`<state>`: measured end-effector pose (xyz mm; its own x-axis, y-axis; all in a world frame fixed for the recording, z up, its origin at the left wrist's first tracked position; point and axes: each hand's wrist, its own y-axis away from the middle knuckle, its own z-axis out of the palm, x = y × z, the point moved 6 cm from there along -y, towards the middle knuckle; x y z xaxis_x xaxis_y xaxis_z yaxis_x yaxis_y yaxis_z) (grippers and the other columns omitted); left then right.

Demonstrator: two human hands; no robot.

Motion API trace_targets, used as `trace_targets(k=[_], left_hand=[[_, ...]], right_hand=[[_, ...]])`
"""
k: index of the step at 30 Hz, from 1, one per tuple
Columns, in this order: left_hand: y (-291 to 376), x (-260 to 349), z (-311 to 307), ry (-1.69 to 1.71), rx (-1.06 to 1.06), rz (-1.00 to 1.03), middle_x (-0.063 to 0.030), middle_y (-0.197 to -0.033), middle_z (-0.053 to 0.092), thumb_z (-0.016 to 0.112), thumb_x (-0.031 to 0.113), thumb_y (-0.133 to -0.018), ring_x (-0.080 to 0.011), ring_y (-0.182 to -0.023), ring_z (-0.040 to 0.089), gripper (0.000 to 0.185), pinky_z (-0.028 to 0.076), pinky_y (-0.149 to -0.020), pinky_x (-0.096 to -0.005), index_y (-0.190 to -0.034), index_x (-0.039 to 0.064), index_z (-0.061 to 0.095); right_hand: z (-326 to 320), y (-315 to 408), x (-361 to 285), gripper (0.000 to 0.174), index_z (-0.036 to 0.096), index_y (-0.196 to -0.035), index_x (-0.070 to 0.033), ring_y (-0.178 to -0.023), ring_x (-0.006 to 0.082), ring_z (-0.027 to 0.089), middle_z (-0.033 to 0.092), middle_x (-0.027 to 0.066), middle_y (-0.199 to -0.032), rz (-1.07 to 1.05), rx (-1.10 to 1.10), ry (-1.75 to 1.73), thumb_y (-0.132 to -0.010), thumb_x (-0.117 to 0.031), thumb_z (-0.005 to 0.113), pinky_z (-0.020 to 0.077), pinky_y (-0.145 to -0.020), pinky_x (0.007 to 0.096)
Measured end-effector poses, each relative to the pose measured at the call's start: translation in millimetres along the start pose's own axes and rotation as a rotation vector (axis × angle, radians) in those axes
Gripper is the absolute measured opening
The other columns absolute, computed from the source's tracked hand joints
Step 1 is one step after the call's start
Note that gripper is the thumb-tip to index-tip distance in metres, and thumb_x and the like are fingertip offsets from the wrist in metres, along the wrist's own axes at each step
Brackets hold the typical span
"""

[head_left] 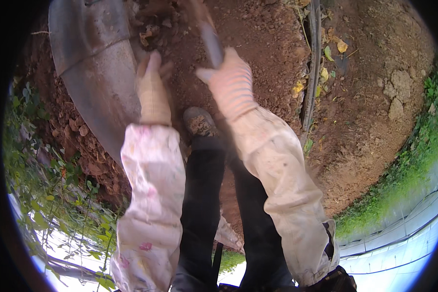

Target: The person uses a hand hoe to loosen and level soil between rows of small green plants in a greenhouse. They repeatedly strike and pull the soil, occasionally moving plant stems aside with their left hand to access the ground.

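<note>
My right hand (228, 78), in a striped knit glove, is closed round the end of a blurred long handle (211, 42) that runs up and out of view at the top. Its other end is out of sight. My left hand (154, 78), blurred, is near the edge of a grey curved sheet (102, 73); its fingers are apart and no object shows in them. Floral and cream sleeves cover my forearms. Reddish-brown soil (270, 54) lies under and around both hands.
A muddy shoe (200, 122) stands on the soil between my arms. A dark hose or pipe (315, 62) runs along the right, with yellow leaves (342, 46) beside it. Leafy plants (40, 182) grow at the left, and green growth (394, 186) edges the lower right.
</note>
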<state>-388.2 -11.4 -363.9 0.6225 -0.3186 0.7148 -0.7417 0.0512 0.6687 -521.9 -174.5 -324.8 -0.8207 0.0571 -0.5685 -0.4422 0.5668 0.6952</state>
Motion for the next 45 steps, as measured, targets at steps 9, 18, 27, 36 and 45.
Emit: trace_targets(k=[9, 18, 27, 36, 45], left_hand=[[261.2, -20.2, -53.2, -0.116, -0.245, -0.472, -0.0099, -0.106, 0.068, 0.069, 0.03, -0.096, -0.017, -0.082, 0.07, 0.047, 0.058, -0.079, -0.0294, -0.131, -0.001, 0.059], [266.8, -43.9, -36.0, -0.157, -0.231, -0.516, -0.0068, -0.1, 0.068, 0.063, 0.023, -0.1, -0.0123, -0.076, 0.068, 0.034, 0.055, -0.071, -0.0242, -0.126, 0.001, 0.062], [249.7, -32.8, -34.3, -0.145, -0.186, -0.476, -0.0048, -0.099, 0.067, 0.064, 0.016, -0.099, -0.0094, -0.074, 0.062, 0.031, 0.051, -0.071, -0.023, -0.125, -0.001, 0.062], [236.7, -33.1, -42.5, -0.12, -0.159, -0.47, -0.0039, -0.092, 0.068, 0.066, 0.016, -0.097, -0.01, -0.069, 0.063, 0.029, 0.052, -0.068, -0.0237, -0.121, -0.001, 0.064], [237.3, -38.9, -52.5, -0.104, -0.088, -0.422, -0.0079, -0.094, 0.069, 0.066, 0.021, -0.098, -0.0124, -0.068, 0.067, 0.031, 0.057, -0.065, -0.0254, -0.121, 0.0, 0.065]], right_hand=[[-131.0, 161.4, 219.6, 0.032, 0.06, -0.097, 0.001, -0.043, 0.0136, 0.049, 0.055, 0.0033, -0.061, 0.725, 0.203, -0.315, -0.077, -0.014, 0.081, 0.0399, -0.037, 0.0319], [-57.9, 173.2, 250.3, 0.022, 0.064, -0.087, 0.003, -0.052, 0.0206, 0.057, 0.057, 0.0075, -0.063, 0.361, -0.131, 0.04, -0.081, -0.016, 0.074, 0.0489, -0.052, 0.0317], [-39.0, 215.4, 120.1, 0.037, 0.058, -0.096, -0.001, -0.05, 0.0185, 0.056, 0.058, 0.0068, -0.071, 0.871, -0.103, -0.555, -0.078, -0.02, 0.083, 0.0501, -0.04, 0.035], [-65.4, 244.8, 270.7, 0.026, 0.065, -0.085, -0.001, -0.052, 0.0251, 0.057, 0.063, 0.0122, -0.074, 1.242, 0.249, -0.295, -0.08, -0.02, 0.081, 0.0495, -0.044, 0.0389], [36.7, 219.1, 156.2, 0.026, 0.063, -0.074, -0.005, -0.045, 0.019, 0.057, 0.058, 0.0034, -0.057, 0.836, -0.058, -0.595, -0.093, -0.023, 0.067, 0.0476, -0.042, 0.0343]])
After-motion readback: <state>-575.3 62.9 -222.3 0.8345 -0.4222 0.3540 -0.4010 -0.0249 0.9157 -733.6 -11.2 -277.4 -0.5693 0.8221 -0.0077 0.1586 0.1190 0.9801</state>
